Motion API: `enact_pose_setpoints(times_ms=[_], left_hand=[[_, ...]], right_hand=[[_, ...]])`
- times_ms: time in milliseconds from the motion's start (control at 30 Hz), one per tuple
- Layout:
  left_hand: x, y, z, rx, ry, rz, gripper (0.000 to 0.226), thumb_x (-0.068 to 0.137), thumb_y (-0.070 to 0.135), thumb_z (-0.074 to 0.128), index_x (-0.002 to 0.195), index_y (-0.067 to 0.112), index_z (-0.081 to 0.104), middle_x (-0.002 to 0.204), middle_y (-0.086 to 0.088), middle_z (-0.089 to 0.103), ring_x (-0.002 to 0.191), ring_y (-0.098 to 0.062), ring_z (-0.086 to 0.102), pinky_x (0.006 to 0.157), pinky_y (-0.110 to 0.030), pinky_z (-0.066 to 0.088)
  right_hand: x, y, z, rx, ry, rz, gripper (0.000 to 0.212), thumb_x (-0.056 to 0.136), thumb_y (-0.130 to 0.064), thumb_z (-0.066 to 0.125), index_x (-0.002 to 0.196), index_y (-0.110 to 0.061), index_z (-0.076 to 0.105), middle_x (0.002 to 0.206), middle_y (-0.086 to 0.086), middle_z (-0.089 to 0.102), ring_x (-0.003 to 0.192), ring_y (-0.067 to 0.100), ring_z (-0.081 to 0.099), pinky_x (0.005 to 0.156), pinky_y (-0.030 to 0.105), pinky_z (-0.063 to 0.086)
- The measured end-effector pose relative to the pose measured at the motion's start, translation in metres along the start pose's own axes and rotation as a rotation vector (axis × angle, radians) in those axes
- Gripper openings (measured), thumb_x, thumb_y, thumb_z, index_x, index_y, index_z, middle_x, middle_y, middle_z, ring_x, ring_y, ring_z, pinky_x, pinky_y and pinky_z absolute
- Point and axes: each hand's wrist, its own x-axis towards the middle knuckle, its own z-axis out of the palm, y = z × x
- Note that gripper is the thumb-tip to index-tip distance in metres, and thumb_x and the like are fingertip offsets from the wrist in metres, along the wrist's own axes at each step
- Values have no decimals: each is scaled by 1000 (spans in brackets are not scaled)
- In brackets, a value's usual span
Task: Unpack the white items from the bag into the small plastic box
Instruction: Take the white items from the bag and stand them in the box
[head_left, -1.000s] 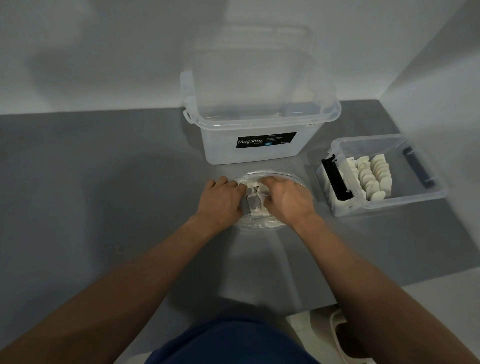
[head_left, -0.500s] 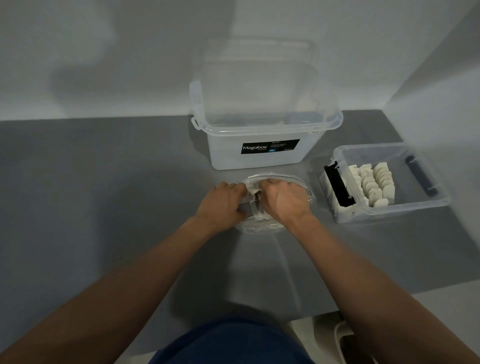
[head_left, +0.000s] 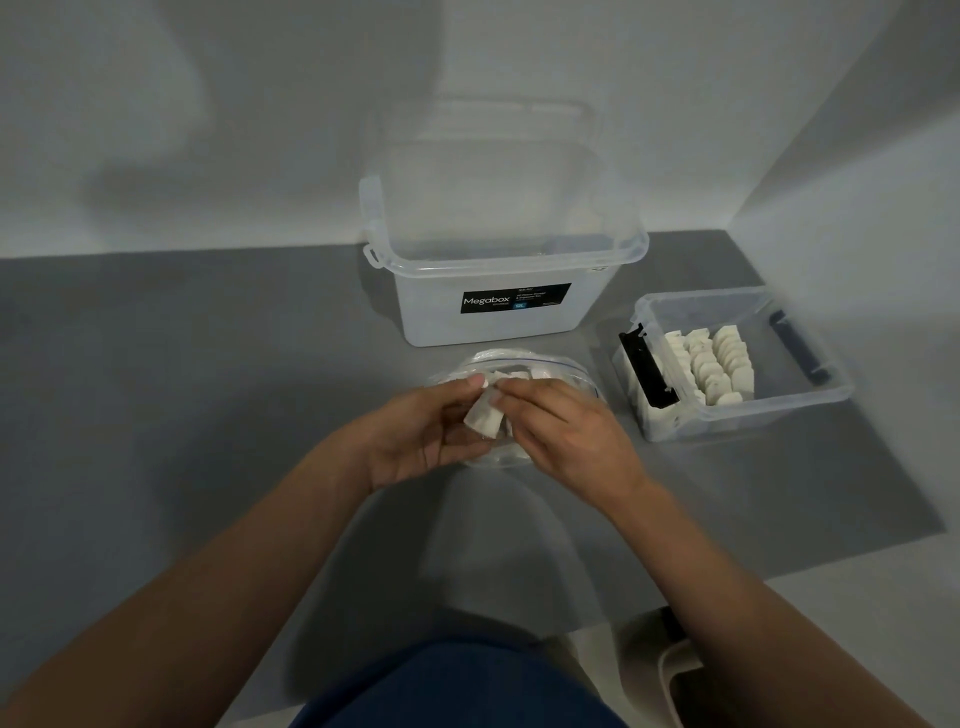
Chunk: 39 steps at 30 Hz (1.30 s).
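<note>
Left hand (head_left: 415, 441) and right hand (head_left: 566, 436), fingertips (head_left: 474, 383) pinching one white item (head_left: 485, 418) over bag (head_left: 519, 361); label (head_left: 515, 304) reading "Megabox" on big box (head_left: 498, 330); small box (head_left: 727, 423) with item rows (head_left: 711, 364).

You hold a white padded piece (head_left: 485, 418) between left hand (head_left: 421, 441) and right hand (head_left: 566, 436) above the clear plastic zip bag (head_left: 540, 364). To your right, bare grey tabletop (head_left: 208, 389) runs to the small clear plastic box (head_left: 753, 418), where its near wall and black handle clip (head_left: 647, 371) stand in the way. The large clear storage box with a black label (head_left: 493, 325) blocks the space just behind the bag. To your left the tabletop lies open.
</note>
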Motion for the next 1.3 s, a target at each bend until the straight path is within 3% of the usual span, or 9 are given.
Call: enact_pose_setpoints(times_ms=[167, 267, 433, 600, 700, 867, 1033, 1200, 1300], left_hand=[[2, -3, 6, 35, 24, 116, 34, 92, 11, 64, 126, 6, 64, 108, -10, 70, 94, -16, 69, 74, -26, 60], [3, -3, 10, 97, 61, 167, 33, 89, 7, 67, 122, 6, 65, 106, -11, 71, 91, -18, 69, 78, -30, 60], [0, 1, 20, 144, 121, 270, 30, 87, 2, 69, 117, 6, 67, 112, -21, 69, 100, -35, 65, 91, -47, 53], [-1, 1, 27, 243, 115, 380, 23, 88, 2, 68, 103, 19, 73, 99, -13, 71, 91, -31, 67, 79, -39, 54], [-1, 0, 32, 299, 127, 399, 23, 90, 4, 67, 107, 19, 73, 102, -14, 72, 92, -27, 68, 83, -42, 55], [6, -2, 41, 269, 137, 398, 26, 92, 4, 63, 118, 8, 67, 113, -22, 69, 97, -29, 68, 87, -44, 55], [16, -3, 54, 136, 127, 353, 23, 95, 2, 56, 117, 2, 62, 105, -20, 69, 93, -28, 66, 69, -33, 59], [29, -5, 71, 73, 162, 347, 21, 95, 3, 56, 116, 3, 60, 103, -18, 70, 95, -32, 66, 88, -49, 57], [35, -2, 85, 112, 184, 368, 23, 95, 5, 57, 117, 3, 59, 101, -17, 71, 93, -30, 67, 91, -50, 54]], right_hand=[[-5, 2, -6, 40, -49, -36, 31, 90, -1, 66, 119, -8, 72, 129, 7, 67, 109, 23, 67, 94, 36, 55], [-7, -2, -14, 157, -17, 56, 34, 89, 3, 62, 119, -8, 72, 133, 6, 64, 119, 20, 64, 97, 32, 53], [6, -15, -27, 596, 218, 599, 33, 92, -1, 67, 121, -16, 71, 127, -5, 63, 103, 16, 70, 85, 33, 59], [27, -6, -37, 1125, 82, 1108, 17, 93, -18, 73, 109, -15, 75, 103, 8, 76, 90, 24, 73, 83, 41, 60], [29, -2, -43, 1100, -7, 1112, 12, 90, -10, 73, 102, -9, 77, 96, 15, 76, 86, 25, 73, 85, 44, 61], [29, 4, -57, 1103, 77, 1133, 6, 90, -3, 71, 96, -4, 74, 86, 12, 74, 75, 19, 71, 76, 37, 61], [26, 15, -69, 1079, 137, 1128, 9, 89, 3, 69, 89, -7, 68, 69, 3, 66, 70, 13, 64, 77, 38, 61], [21, 35, -87, 1019, 140, 1119, 7, 88, -2, 73, 93, -7, 71, 81, 15, 72, 76, 22, 68, 77, 41, 61], [18, 51, -109, 790, 69, 1017, 3, 88, -14, 77, 90, -15, 76, 89, 5, 76, 79, 15, 71, 79, 34, 61]])
